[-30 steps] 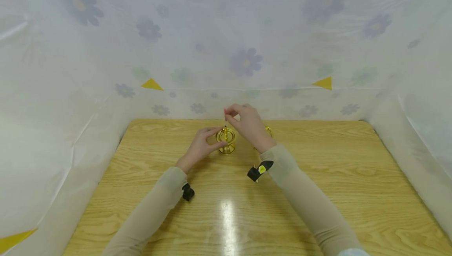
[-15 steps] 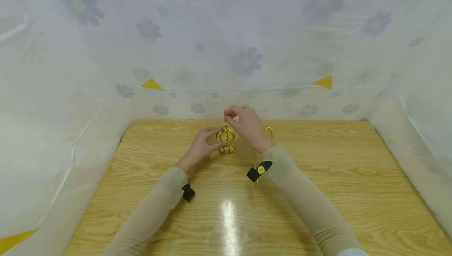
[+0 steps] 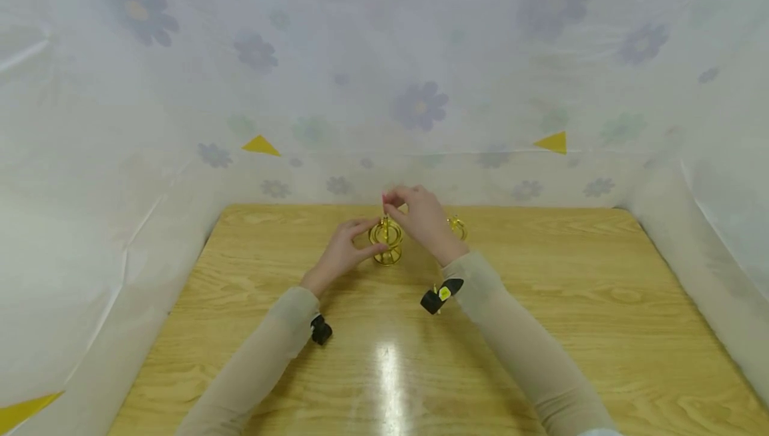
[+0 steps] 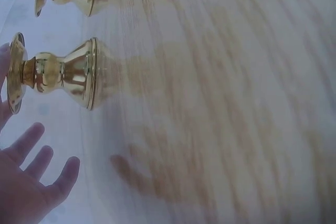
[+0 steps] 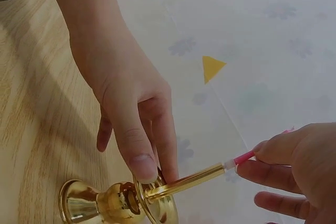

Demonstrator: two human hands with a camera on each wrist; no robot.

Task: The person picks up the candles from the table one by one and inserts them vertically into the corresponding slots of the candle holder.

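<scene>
On the light wooden table (image 3: 541,329), the left hand (image 3: 342,252) steadies the shiny brass candlestick (image 3: 386,242) with thumb and forefinger on its dish. Above it, the right hand (image 3: 420,212) pinches a thin pink candle (image 5: 244,156) at the spike's tip. A second brass candlestick (image 3: 458,226) stands just right. No writing is readable.

Bright, even light — glare streaks the table (image 3: 387,382); edges bend.

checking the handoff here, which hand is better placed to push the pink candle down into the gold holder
Right. The right hand already pinches the pink candle at the gold holder tube's tip. The left hand grips the holder's dish, steadying it on the table.
</scene>
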